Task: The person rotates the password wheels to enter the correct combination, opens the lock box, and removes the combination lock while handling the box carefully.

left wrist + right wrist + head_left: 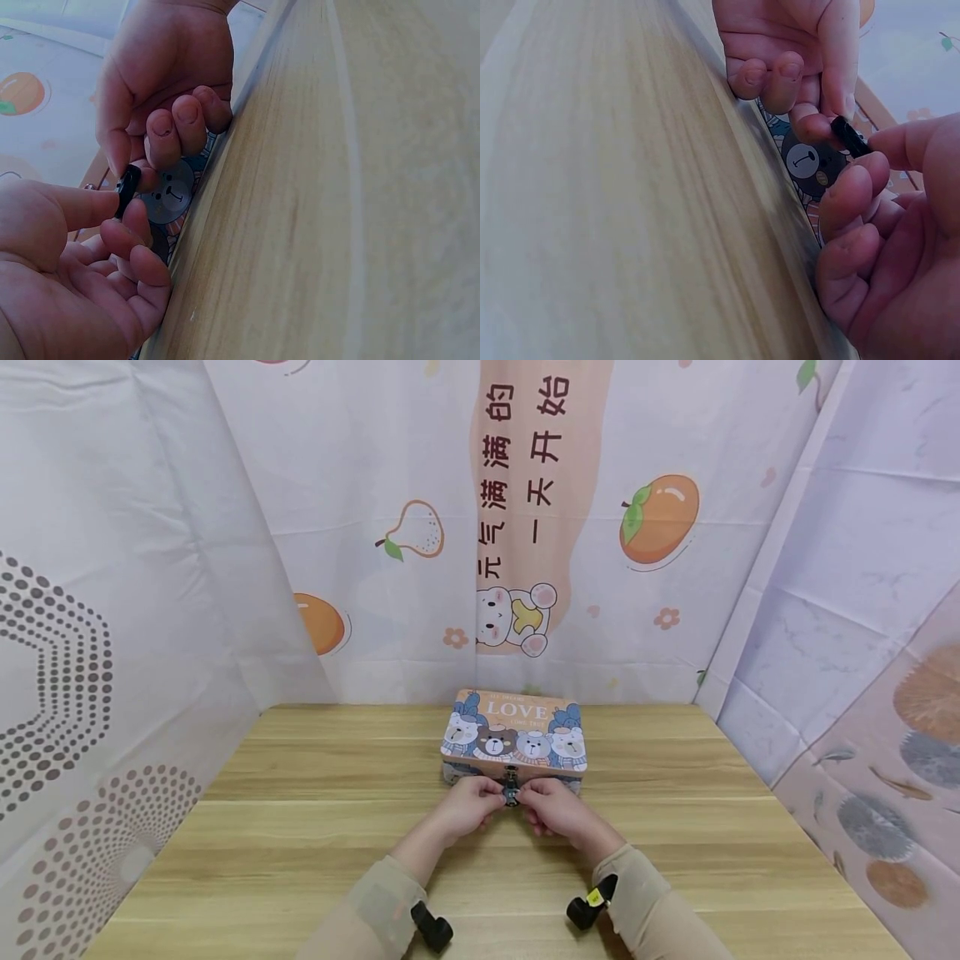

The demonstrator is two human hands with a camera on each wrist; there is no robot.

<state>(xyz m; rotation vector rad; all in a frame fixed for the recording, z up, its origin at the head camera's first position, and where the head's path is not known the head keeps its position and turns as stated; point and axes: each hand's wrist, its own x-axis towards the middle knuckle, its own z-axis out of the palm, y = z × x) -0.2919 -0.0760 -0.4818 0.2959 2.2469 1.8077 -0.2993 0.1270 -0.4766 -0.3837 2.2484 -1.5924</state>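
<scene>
A rectangular tin box [517,731] with bears and the word LOVE on its lid stands closed on the table. At the metal clasp [512,772] on its front is a small black padlock [511,796]. My left hand [467,807] pinches the padlock from the left, between thumb and fingertips. From the other side my right hand [558,810] pinches it as well. Up close, in the left wrist view, the black padlock [128,191] shows between both hands' fingertips; its face is mostly covered. Bear pictures on the box front show behind the fingers.
The wooden table [315,827] extends to both sides of the box and towards me. A printed curtain [360,610] hangs close behind the box, with more cloth at left and right. Each wrist wears a strapped black camera [432,930].
</scene>
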